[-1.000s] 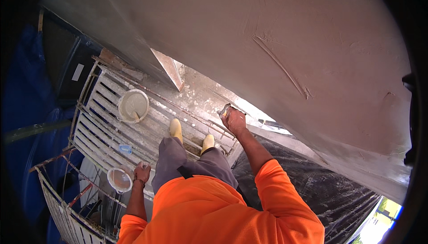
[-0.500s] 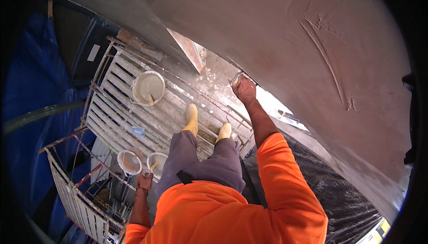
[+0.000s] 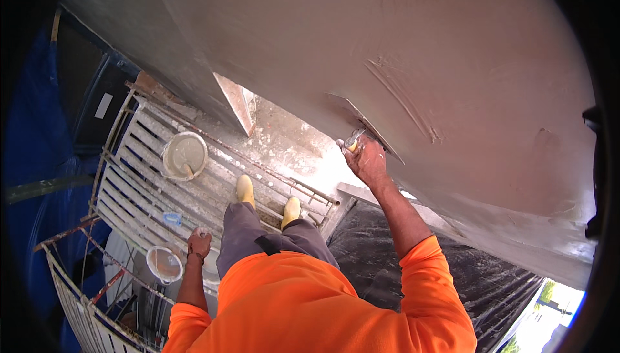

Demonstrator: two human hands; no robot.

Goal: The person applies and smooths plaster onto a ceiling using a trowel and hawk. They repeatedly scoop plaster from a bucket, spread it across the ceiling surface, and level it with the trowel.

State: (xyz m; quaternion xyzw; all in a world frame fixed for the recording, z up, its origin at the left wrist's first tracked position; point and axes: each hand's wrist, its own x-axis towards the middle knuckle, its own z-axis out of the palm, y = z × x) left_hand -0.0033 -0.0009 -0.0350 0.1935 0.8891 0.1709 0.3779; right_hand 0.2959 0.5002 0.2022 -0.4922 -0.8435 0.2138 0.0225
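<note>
Right hand (image 3: 367, 159) is clamped on the trowel (image 3: 365, 127), blade against the plastered wall (image 3: 452, 50). Left hand (image 3: 199, 242) hangs closed and apparently empty. Risk: overreaching on the slatted scaffold platform (image 3: 135, 172) may cause slipping or gouge wet plaster.

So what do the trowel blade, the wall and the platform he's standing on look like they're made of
Trowel: blade looks like thin flat metal, dull grey, with a yellowish handle in the right hand. Wall: wet-looking plaster or cement render, smooth grey with fresh ridged strokes. Platform: slatted metal, probably steel, plaster-splashed and rusty along the rails.
</note>
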